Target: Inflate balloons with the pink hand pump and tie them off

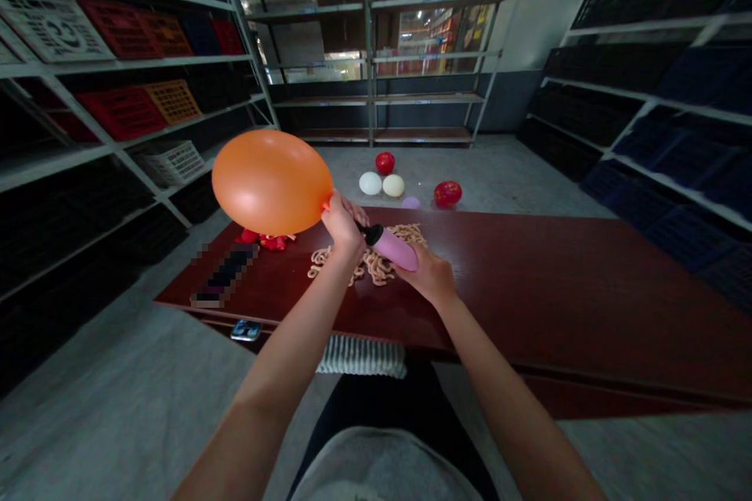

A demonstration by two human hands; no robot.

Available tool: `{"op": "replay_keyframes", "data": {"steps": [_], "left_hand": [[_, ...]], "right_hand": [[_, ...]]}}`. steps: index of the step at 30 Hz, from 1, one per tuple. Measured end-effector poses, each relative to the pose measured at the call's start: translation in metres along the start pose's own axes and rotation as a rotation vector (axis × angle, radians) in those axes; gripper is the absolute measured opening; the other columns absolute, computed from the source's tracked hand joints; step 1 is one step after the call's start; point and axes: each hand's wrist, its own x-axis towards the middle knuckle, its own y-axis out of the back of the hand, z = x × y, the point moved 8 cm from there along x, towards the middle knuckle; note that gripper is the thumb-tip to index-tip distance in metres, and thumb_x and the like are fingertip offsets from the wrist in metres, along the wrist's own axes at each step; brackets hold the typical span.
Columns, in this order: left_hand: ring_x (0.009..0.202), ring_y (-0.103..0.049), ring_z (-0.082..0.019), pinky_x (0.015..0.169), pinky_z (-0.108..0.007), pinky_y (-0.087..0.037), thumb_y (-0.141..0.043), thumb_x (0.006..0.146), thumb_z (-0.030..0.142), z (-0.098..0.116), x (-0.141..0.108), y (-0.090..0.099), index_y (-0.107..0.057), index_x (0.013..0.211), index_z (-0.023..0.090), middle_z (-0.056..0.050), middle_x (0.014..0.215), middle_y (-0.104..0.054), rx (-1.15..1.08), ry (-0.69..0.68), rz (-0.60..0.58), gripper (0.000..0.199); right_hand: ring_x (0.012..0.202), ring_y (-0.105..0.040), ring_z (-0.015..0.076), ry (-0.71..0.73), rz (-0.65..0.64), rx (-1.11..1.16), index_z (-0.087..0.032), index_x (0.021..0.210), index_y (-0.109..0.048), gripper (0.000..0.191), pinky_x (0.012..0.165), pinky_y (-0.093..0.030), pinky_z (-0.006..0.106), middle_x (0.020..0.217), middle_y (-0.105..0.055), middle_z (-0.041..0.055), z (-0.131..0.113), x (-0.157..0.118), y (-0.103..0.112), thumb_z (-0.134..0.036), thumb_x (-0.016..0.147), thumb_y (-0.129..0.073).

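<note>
A large inflated orange balloon [272, 182] points out to the left, its neck pinched in my left hand [345, 225] near the black nozzle of a pink hand pump [396, 248]. My right hand [432, 275] is wrapped round the rear end of that pump. Below the pump, a pile of beige uninflated balloons [379, 266] lies on the dark red table [558, 274]. Red uninflated balloons [273, 241] lie at the table's left, partly behind the orange balloon.
A blurred dark object [226, 275] lies on the table's left end. Inflated balloons, including a red one [447, 194] and a white one [370, 183], rest on the floor beyond. Shelves with crates [126, 111] stand left and right; a metal rack [370, 101] is behind.
</note>
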Motion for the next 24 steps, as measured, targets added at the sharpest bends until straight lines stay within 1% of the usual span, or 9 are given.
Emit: {"op": "replay_keyframes", "data": {"steps": [3, 5, 9, 14, 17, 19, 21, 24], "left_hand": [[0.031, -0.028, -0.007, 0.041, -0.028, -0.019, -0.040, 0.098, 0.017, 0.011, 0.003, 0.017, -0.026, 0.056, 0.022, 0.006, 0.037, -0.027, -0.014, 0.012, 0.042, 0.044], [0.031, -0.027, -0.008, 0.041, -0.028, -0.019, -0.040, 0.097, 0.018, 0.020, 0.007, 0.029, -0.025, 0.056, 0.022, 0.006, 0.037, -0.026, -0.039, 0.009, 0.077, 0.043], [0.030, -0.025, -0.008, 0.038, -0.027, -0.019, -0.038, 0.097, 0.022, 0.042, 0.018, 0.050, -0.024, 0.054, 0.021, 0.006, 0.038, -0.025, -0.058, 0.009, 0.126, 0.045], [0.031, -0.025, -0.008, 0.037, -0.025, -0.022, -0.037, 0.096, 0.018, 0.079, 0.032, 0.064, -0.022, 0.054, 0.021, 0.006, 0.040, -0.024, -0.032, -0.023, 0.140, 0.045], [0.031, -0.025, -0.007, 0.038, -0.023, -0.022, -0.037, 0.097, 0.020, 0.102, 0.038, 0.062, -0.021, 0.055, 0.020, 0.006, 0.041, -0.022, -0.009, -0.033, 0.133, 0.046], [0.031, -0.023, -0.007, 0.038, -0.023, -0.022, -0.036, 0.099, 0.023, 0.115, 0.041, 0.055, -0.020, 0.055, 0.019, 0.006, 0.042, -0.020, -0.003, -0.043, 0.105, 0.046], [0.032, -0.023, -0.007, 0.038, -0.023, -0.022, -0.036, 0.100, 0.026, 0.123, 0.041, 0.043, -0.021, 0.056, 0.020, 0.006, 0.043, -0.019, 0.008, -0.061, 0.060, 0.047], [0.033, -0.023, -0.008, 0.037, -0.022, -0.024, -0.040, 0.100, 0.031, 0.124, 0.036, 0.018, -0.022, 0.057, 0.020, 0.006, 0.044, -0.020, 0.035, -0.098, 0.012, 0.047]], "right_hand": [[0.084, -0.071, 0.0219, 0.057, -0.019, -0.042, -0.021, 0.119, -0.062, 0.053, 0.066, -0.044, 0.026, 0.105, -0.075, 0.0091, -0.008, -0.002, -0.001, -0.058, 0.081, -0.064], [0.086, -0.071, 0.0217, 0.081, -0.031, -0.052, -0.020, 0.118, -0.063, 0.051, 0.067, -0.044, 0.026, 0.107, -0.074, 0.0096, -0.011, -0.003, -0.002, -0.056, 0.082, -0.064], [0.087, -0.070, 0.0225, 0.123, -0.049, -0.048, -0.020, 0.111, -0.064, 0.046, 0.067, -0.043, 0.027, 0.103, -0.074, 0.0081, -0.018, -0.005, 0.000, -0.056, 0.082, -0.064], [0.087, -0.070, 0.0228, 0.141, -0.070, -0.019, -0.021, 0.108, -0.064, 0.042, 0.069, -0.044, 0.029, 0.102, -0.074, 0.0070, -0.024, -0.005, 0.004, -0.053, 0.081, -0.067], [0.086, -0.069, 0.0223, 0.131, -0.078, 0.004, -0.022, 0.107, -0.064, 0.040, 0.071, -0.045, 0.029, 0.100, -0.074, 0.0061, -0.024, -0.004, 0.003, -0.051, 0.080, -0.069], [0.088, -0.069, 0.0220, 0.120, -0.079, 0.023, -0.022, 0.108, -0.063, 0.040, 0.073, -0.046, 0.029, 0.102, -0.074, 0.0060, -0.022, -0.003, 0.001, -0.050, 0.080, -0.070], [0.090, -0.069, 0.0220, 0.108, -0.078, 0.040, -0.022, 0.111, -0.062, 0.042, 0.074, -0.047, 0.028, 0.105, -0.073, 0.0061, -0.020, -0.002, 0.000, -0.050, 0.081, -0.069], [0.091, -0.070, 0.0219, 0.085, -0.080, 0.086, -0.022, 0.115, -0.060, 0.044, 0.075, -0.048, 0.028, 0.108, -0.073, 0.0065, -0.015, -0.001, -0.002, -0.052, 0.083, -0.066]]}}
